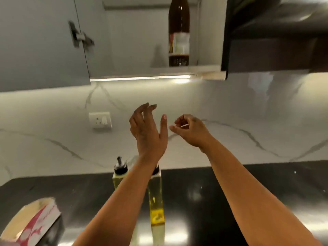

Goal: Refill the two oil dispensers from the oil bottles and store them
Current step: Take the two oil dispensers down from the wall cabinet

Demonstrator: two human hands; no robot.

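Head view, both of my forearms raised between countertop and wall cabinet. Left hand [148,132]: fingers straight to loosely bent and spread, holding nothing. Right hand [190,131]: fingers curled inward; a thin pale sliver shows between the fingertips, and I cannot tell whether it is something pinched or only a highlight.

Two square, clear oil dispensers stand side by side on the dark countertop [230,192] below my left forearm. The left dispenser [119,176] shows its black collar and pour spout in place and pale yellow oil high in the body. The right dispenser [157,201] also shows yellow oil up its visible height. I judge both refills done, or nearly so. One dark oil bottle [178,32] stands upright inside the open wall cabinet [138,41], so I judge at least that bottle is already put away. Left to do, as I read it: store the dispensers.

Limits of the figure: my left forearm covers the right dispenser's cap and most of the left dispenser's body, so neither fill level can be read exactly. A second oil bottle is not visible. The cabinet's top is cut off by the frame. A red-and-cream packet [33,222] at lower left is cropped and unreadable. Motion blur softens most edges.
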